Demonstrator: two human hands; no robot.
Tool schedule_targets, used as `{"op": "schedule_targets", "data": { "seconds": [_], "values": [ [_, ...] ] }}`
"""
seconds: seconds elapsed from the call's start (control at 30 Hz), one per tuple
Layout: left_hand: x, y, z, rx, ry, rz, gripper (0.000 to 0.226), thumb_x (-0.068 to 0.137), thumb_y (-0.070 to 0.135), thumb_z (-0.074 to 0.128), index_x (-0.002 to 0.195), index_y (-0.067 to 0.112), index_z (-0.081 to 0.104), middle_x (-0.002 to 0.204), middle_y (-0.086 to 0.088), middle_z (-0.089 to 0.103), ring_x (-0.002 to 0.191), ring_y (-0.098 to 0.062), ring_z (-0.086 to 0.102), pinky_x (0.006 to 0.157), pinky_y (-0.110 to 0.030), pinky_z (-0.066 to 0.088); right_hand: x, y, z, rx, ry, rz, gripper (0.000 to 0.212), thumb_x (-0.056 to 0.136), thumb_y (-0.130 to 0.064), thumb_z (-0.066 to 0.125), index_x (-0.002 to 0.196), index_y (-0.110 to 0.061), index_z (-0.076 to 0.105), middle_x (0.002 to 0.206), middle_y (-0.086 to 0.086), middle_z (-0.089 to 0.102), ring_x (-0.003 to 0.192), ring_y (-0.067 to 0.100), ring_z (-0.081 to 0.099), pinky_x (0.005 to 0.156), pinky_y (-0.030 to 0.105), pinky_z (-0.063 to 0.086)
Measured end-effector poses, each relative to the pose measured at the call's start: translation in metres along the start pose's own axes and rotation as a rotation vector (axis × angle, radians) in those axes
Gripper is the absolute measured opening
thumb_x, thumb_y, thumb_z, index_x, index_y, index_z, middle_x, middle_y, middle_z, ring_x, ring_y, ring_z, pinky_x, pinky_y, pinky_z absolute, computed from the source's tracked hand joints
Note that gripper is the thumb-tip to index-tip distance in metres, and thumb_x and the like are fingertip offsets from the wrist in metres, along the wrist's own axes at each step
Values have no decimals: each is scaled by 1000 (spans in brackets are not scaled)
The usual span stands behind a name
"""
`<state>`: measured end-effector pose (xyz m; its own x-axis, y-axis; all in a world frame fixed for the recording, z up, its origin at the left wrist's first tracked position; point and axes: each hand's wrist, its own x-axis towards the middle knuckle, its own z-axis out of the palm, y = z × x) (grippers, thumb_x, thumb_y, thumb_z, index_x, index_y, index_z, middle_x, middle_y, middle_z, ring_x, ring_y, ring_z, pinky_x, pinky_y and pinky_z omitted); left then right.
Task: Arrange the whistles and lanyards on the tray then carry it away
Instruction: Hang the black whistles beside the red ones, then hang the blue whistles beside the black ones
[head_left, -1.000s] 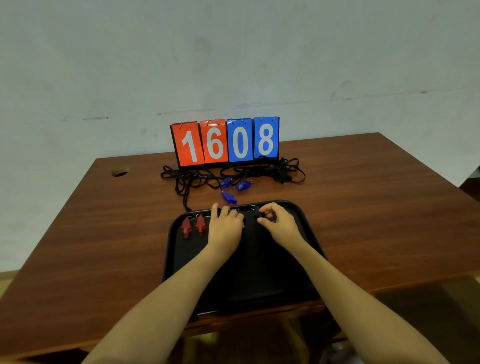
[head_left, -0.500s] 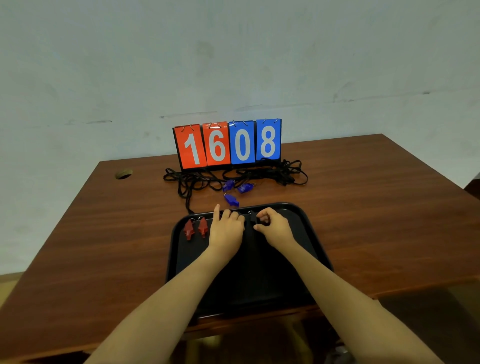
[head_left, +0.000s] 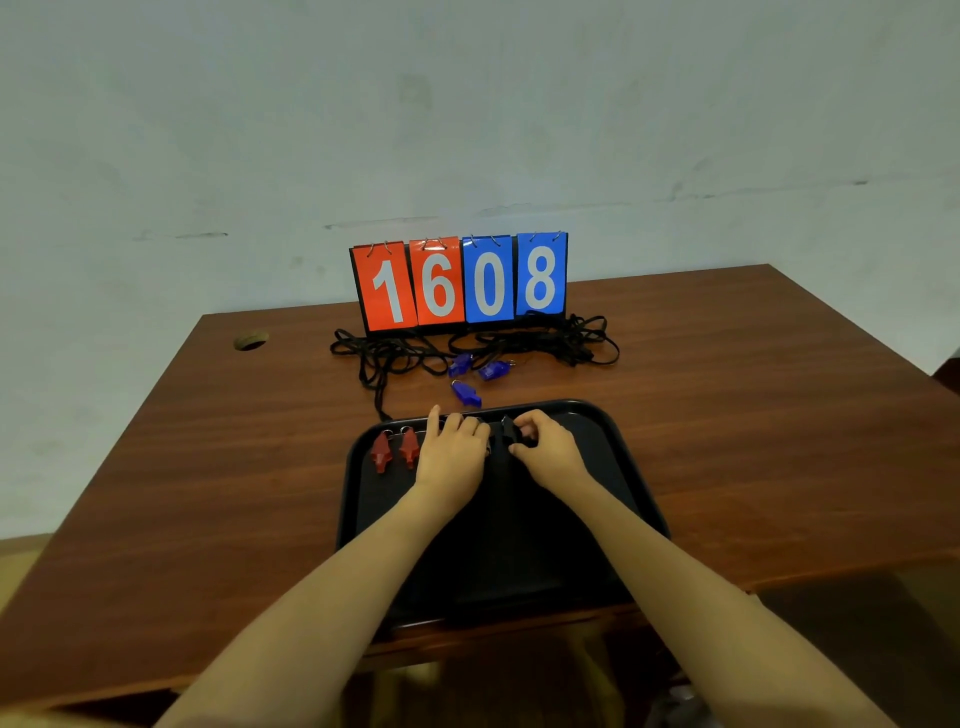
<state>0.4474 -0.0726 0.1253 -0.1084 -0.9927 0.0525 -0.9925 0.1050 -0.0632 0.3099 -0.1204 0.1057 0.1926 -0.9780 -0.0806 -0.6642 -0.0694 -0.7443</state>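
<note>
Moved: my right hand (head_left: 545, 453) has edged toward my left hand (head_left: 451, 457) over the last second.
Right grip: fingertips pinch a small black whistle (head_left: 510, 434) at the far edge of the black plastic tray (head_left: 641, 483).
Left grip: resting on the tray, forefinger out; I cannot tell if it holds anything.
Red plastic whistles (head_left: 382, 452): two, on the tray, left of my left hand.
Blue plastic whistles (head_left: 466, 392): three, beyond the tray by the tangled black lanyards (head_left: 374, 358).
</note>
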Motion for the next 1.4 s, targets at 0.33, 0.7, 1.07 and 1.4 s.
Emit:
{"op": "schedule_targets", "data": {
  "seconds": [0.33, 0.7, 1.07, 1.4],
  "values": [
    [-3, -2, 3, -62, 60, 23, 41, 97, 21, 40, 136, 12, 42, 141, -6, 46, 137, -24, 34, 118, -49, 6, 1, 0, 0, -6, 30, -56, 36, 86, -16, 64, 121, -17, 57, 124, 2, 57, 117, 18, 51, 94, 27, 42],
    [32, -22, -10, -205, 137, -80, 44, 87, 4, 48, 131, 8, 47, 131, -11, 47, 116, -29, 47, 94, -35, 38, 40, -29, -24, -124, 114, -217, 31, 95, -10, 48, 126, -13, 54, 133, 5, 49, 129, 21, 38, 101, 29, 35],
    [88, -63, 3, -102, -145, 20, 51, 92, 7, 47, 141, 23, 41, 146, -7, 37, 129, -30, 40, 101, -41, 37, 121, -39, 3, -272, -141, -54, 55, 91, -22, 59, 141, -16, 38, 144, 9, 38, 130, 30, 39, 106, 41, 40],
    [94, -59, 11, -124, -117, -57, 58, 90, 0, 50, 143, 12, 29, 138, -12, 38, 120, -32, 46, 82, -41, 47, 129, -33, 4, -417, -89, -100, 33, 93, -18, 56, 124, -12, 48, 134, 13, 43, 120, 32, 47, 94, 39, 43]
  ]
}}
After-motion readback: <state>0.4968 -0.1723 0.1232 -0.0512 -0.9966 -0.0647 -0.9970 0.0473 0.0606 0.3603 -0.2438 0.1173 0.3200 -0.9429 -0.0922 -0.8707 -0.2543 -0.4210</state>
